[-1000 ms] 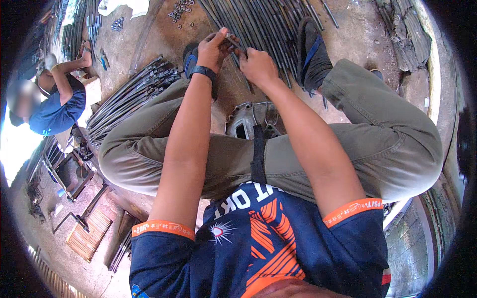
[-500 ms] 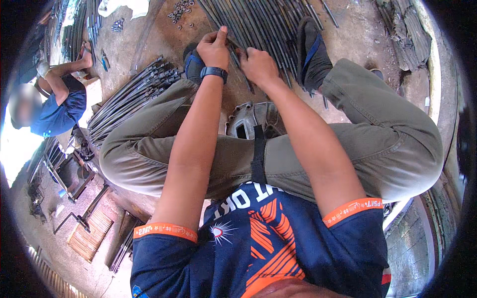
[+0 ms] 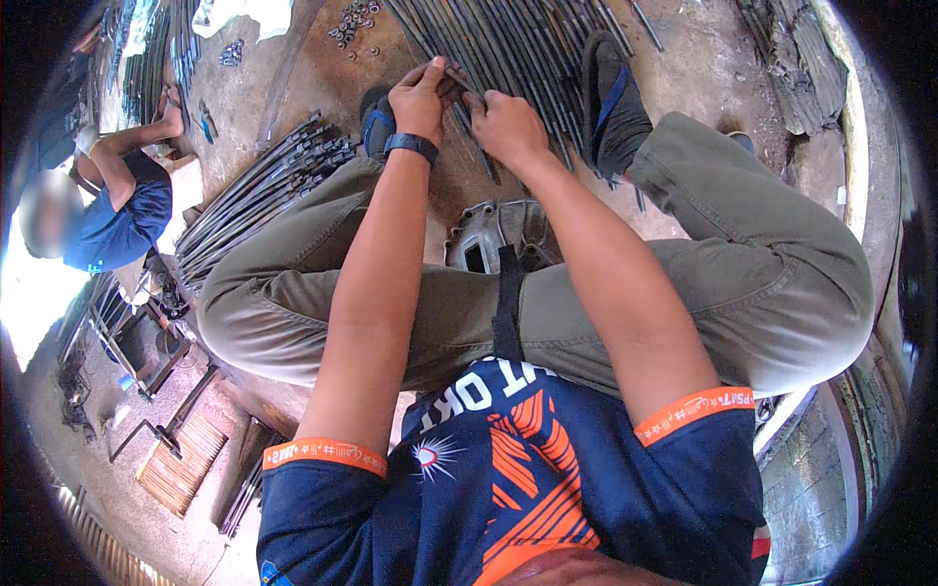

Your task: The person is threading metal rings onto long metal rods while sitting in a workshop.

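Note:
My left hand [image 3: 418,105], with a dark watch on the wrist, is closed with thumb and fingers pinched near the end of a thin dark metal rod [image 3: 457,75]. Whether a small part also sits in those fingertips is hidden. Close by on the right, my right hand [image 3: 508,127] is closed around the same rod, its fingers curled under and partly out of sight. Beneath and beyond both hands lies a wide row of dark metal rods [image 3: 508,49] on the floor, between my two feet.
Several metal nuts [image 3: 354,21] lie beyond my left hand. A bundle of rods [image 3: 264,181] rests by my left knee. In front of my lap sits a grey metal casing [image 3: 498,239]. Another person [image 3: 122,210] sits at the far left, near pliers [image 3: 207,121].
My left hand has turned slightly at the wrist, and its fingers have shifted a little to the right, over the rod. My right hand has barely moved.

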A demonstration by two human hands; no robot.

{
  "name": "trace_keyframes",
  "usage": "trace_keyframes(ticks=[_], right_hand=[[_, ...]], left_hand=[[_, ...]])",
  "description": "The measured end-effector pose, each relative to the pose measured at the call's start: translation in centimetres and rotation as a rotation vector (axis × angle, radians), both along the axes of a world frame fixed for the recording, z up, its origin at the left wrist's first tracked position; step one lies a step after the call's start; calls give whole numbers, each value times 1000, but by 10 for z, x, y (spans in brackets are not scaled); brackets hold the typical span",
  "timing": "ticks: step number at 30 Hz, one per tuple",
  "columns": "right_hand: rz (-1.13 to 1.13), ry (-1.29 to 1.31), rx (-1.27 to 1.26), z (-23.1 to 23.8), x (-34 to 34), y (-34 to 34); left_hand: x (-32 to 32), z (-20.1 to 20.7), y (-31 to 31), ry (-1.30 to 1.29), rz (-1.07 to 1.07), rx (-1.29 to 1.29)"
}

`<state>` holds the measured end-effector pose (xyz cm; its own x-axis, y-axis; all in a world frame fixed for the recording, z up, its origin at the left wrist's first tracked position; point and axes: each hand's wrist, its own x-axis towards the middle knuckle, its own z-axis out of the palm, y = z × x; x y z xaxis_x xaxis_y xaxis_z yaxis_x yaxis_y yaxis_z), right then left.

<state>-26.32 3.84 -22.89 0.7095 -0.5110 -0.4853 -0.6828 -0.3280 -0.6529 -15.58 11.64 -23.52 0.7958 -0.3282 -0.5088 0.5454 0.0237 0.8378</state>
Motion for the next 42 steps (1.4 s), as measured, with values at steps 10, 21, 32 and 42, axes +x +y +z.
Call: trace_keyframes(ticks=[10, 21, 32, 42], right_hand=[[-4, -24, -17, 10, -1, 2], [-19, -80, 17, -8, -1, -1], [-38, -53, -17, 0, -1, 1], [-14, -32, -19, 0, -1, -1]], left_hand=[[-2, -6, -2, -186, 39, 26], [2, 4, 2, 16, -2, -34], [8, 0, 6, 58, -33, 22], [12, 8, 5, -81, -142, 56]])
